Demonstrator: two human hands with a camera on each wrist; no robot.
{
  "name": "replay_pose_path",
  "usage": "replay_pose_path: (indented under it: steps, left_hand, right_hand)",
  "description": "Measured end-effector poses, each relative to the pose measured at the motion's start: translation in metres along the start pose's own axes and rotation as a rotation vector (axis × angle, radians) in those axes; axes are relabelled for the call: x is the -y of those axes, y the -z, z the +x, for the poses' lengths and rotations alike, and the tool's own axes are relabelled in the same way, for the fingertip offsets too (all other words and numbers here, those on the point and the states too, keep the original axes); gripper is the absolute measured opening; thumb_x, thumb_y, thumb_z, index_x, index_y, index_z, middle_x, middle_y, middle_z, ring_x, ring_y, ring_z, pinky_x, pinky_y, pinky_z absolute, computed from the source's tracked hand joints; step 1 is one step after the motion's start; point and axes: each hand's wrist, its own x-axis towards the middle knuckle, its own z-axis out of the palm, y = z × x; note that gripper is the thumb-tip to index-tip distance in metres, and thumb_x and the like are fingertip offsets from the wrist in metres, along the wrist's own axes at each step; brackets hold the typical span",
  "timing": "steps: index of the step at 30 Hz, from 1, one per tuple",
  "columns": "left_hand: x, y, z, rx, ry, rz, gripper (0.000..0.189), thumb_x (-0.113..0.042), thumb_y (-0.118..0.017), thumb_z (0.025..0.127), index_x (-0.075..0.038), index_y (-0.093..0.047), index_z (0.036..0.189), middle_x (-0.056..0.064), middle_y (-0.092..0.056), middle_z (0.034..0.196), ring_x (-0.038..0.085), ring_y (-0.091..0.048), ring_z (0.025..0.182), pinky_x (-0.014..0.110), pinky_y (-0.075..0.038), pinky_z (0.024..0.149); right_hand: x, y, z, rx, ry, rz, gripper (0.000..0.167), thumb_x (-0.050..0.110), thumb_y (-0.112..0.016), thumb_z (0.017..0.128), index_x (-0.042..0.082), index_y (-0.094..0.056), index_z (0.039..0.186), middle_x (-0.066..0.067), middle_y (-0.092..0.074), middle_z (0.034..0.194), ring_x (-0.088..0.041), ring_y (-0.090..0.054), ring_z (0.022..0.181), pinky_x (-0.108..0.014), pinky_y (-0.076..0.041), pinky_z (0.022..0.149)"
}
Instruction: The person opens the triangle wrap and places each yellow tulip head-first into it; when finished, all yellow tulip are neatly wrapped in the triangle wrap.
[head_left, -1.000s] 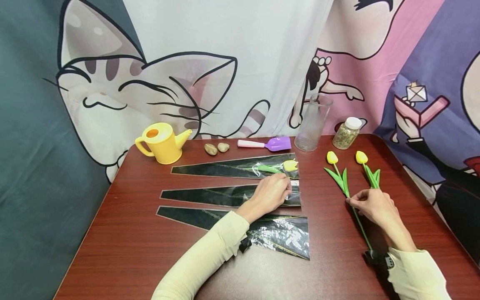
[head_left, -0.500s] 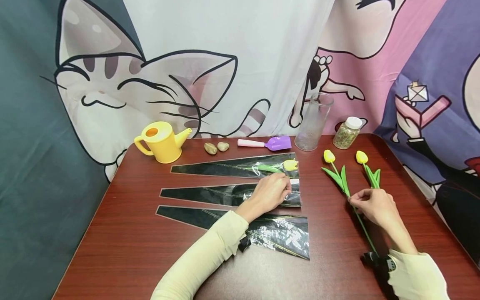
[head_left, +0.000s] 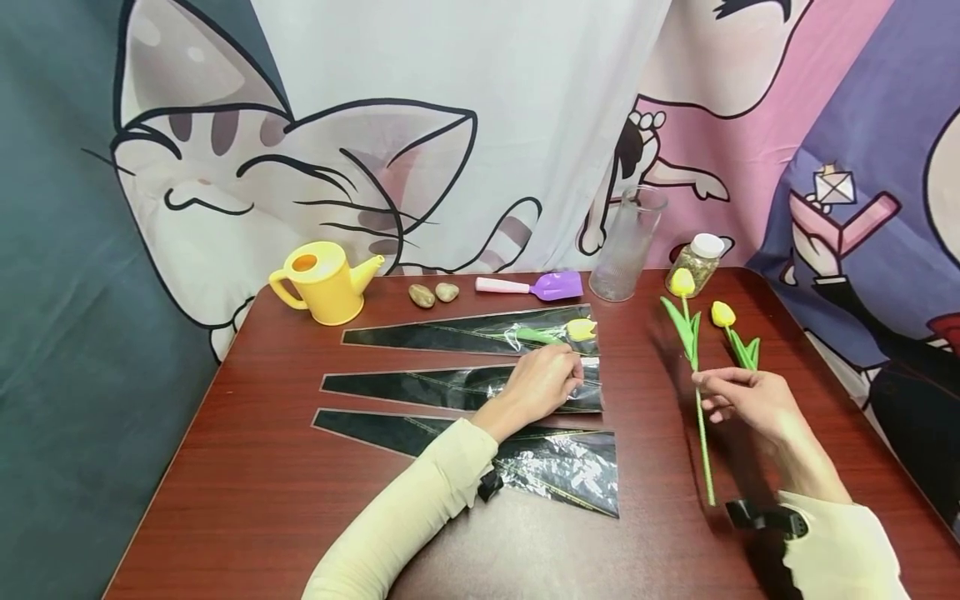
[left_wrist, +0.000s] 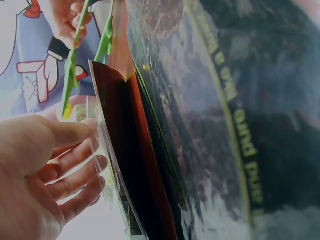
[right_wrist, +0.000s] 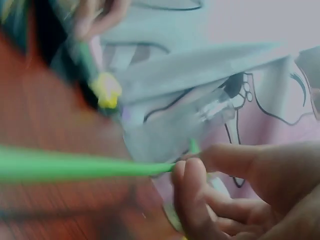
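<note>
In the head view my right hand (head_left: 750, 404) pinches the green stem of a yellow artificial tulip (head_left: 686, 329), held tilted above the table, bloom pointing away. The right wrist view shows thumb and forefinger on that stem (right_wrist: 75, 167). My left hand (head_left: 536, 383) is at the wide right end of the middle black-and-clear flower sleeve (head_left: 420, 388). In the left wrist view, my thumb and fingers pinch the clear film (left_wrist: 105, 145) at its mouth, which gapes a little. A second tulip (head_left: 723, 315) lies beyond my right hand, its stem partly hidden.
The far sleeve (head_left: 420, 337) has a tulip (head_left: 579, 330) in it; the near sleeve (head_left: 570, 471) lies flat. Along the back stand a yellow watering can (head_left: 330, 287), two stones (head_left: 422, 296), a purple shovel (head_left: 555, 286), a glass vase (head_left: 622, 258) and a lidded jar (head_left: 699, 262).
My right hand has lifted the tulip off the table; its bloom has moved up and right, and its stem end has swung left. My left hand stays in place.
</note>
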Motion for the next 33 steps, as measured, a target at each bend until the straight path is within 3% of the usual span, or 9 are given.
replay_pose_path:
  steps: [3,6,10,13,17,20,27,33]
  left_hand:
    - [0.001,0.001,0.0,-0.002,0.009,-0.016,0.006,-0.028,-0.071,0.091,-0.024,-0.07,0.087,-0.012,-0.057,0.086,0.006,-0.056,0.083,0.023,-0.049,0.071]
    - [0.001,0.002,0.0,0.001,0.015,-0.026,0.006,-0.028,-0.071,0.091,-0.024,-0.07,0.087,-0.013,-0.058,0.086,0.005,-0.056,0.083,0.023,-0.049,0.071]
    - [0.002,0.001,0.001,0.002,0.012,-0.029,0.006,-0.029,-0.072,0.09,-0.024,-0.071,0.087,-0.013,-0.059,0.087,0.005,-0.056,0.085,0.023,-0.049,0.072]
    - [0.002,0.001,0.001,-0.001,0.012,-0.035,0.006,-0.029,-0.073,0.09,-0.024,-0.071,0.087,-0.013,-0.059,0.088,0.005,-0.056,0.085,0.022,-0.049,0.072]
    - [0.003,0.001,0.0,-0.007,0.011,-0.041,0.006,-0.029,-0.073,0.089,-0.024,-0.071,0.086,-0.014,-0.059,0.087,0.004,-0.056,0.084,0.022,-0.048,0.071]
    - [0.003,0.002,0.0,-0.01,0.012,-0.045,0.006,-0.029,-0.073,0.089,-0.024,-0.071,0.086,-0.014,-0.058,0.086,0.004,-0.055,0.083,0.021,-0.048,0.071]
    - [0.001,0.003,0.001,-0.001,0.021,-0.058,0.005,-0.029,-0.071,0.091,-0.025,-0.071,0.087,-0.014,-0.056,0.083,0.004,-0.055,0.082,0.022,-0.048,0.071]
    - [0.001,0.003,0.002,-0.014,0.022,-0.068,0.006,-0.028,-0.071,0.091,-0.024,-0.071,0.087,-0.014,-0.056,0.083,0.004,-0.055,0.081,0.021,-0.048,0.071]
  right_hand:
    - [-0.002,-0.001,0.001,0.051,-0.019,0.328,0.018,0.005,-0.061,0.096,0.01,-0.078,0.093,-0.002,-0.073,0.086,-0.014,-0.07,0.07,-0.029,-0.057,0.062]
    - [-0.004,-0.005,0.001,0.049,-0.028,0.589,0.025,-0.002,-0.055,0.097,0.006,-0.078,0.092,-0.008,-0.073,0.09,-0.018,-0.072,0.077,-0.031,-0.057,0.07]
    - [-0.005,-0.009,-0.001,-0.044,-0.037,0.846,0.023,-0.01,-0.054,0.095,-0.002,-0.075,0.09,-0.016,-0.072,0.088,-0.024,-0.072,0.08,-0.038,-0.056,0.075]
    - [-0.005,-0.011,-0.003,-0.159,-0.042,0.956,0.018,-0.013,-0.058,0.091,-0.005,-0.074,0.087,-0.018,-0.072,0.085,-0.028,-0.072,0.079,-0.041,-0.056,0.075]
    - [-0.006,-0.014,-0.004,-0.294,-0.038,1.027,0.014,-0.015,-0.062,0.087,-0.006,-0.073,0.086,-0.019,-0.072,0.084,-0.029,-0.072,0.076,-0.041,-0.056,0.07]
    - [-0.007,-0.016,-0.004,-0.343,-0.036,1.031,0.012,-0.015,-0.064,0.086,-0.007,-0.073,0.086,-0.019,-0.071,0.083,-0.028,-0.072,0.075,-0.04,-0.057,0.069]
    - [-0.01,-0.03,-0.002,-0.362,-0.067,0.954,0.008,-0.01,-0.068,0.085,-0.005,-0.075,0.084,-0.017,-0.072,0.08,-0.025,-0.072,0.07,-0.036,-0.057,0.067]
    - [-0.011,-0.058,0.0,-0.376,-0.113,0.888,0.007,-0.005,-0.071,0.085,-0.001,-0.076,0.082,-0.013,-0.072,0.079,-0.021,-0.072,0.067,-0.03,-0.057,0.061]
